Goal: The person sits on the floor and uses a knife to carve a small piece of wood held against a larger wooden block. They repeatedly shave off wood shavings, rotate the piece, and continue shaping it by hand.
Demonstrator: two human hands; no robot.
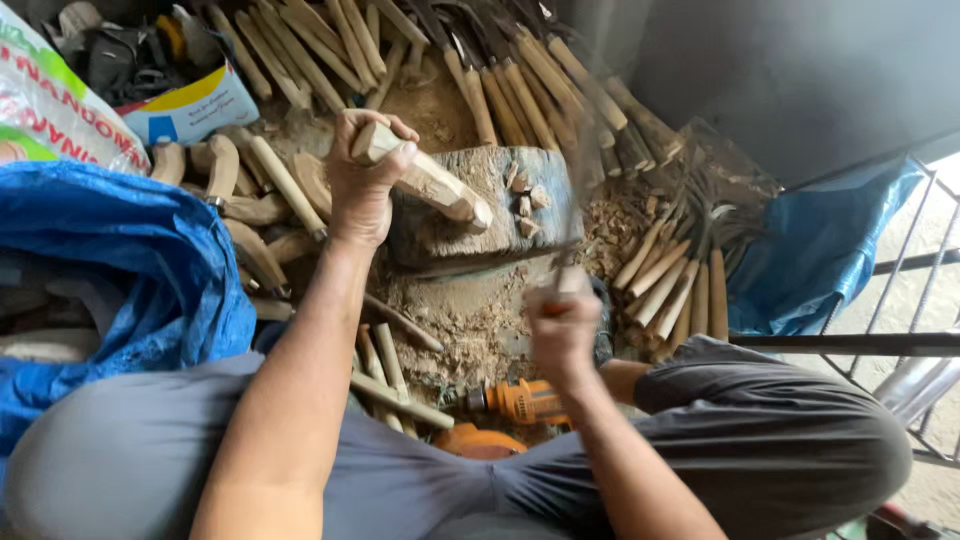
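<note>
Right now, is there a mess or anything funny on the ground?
Yes. Wood chips and shavings lie scattered over the floor around the chopping block, and an orange power drill lies on its side among them, between the person's knees.

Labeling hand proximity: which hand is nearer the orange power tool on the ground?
Right. The right hand hangs just above the orange power tool, gripping a blurred tool handle. The left hand is farther off, holding a wooden piece on the chopping block.

One head-worn camera looks steeply down, close over the chopping block (485, 205).
</note>
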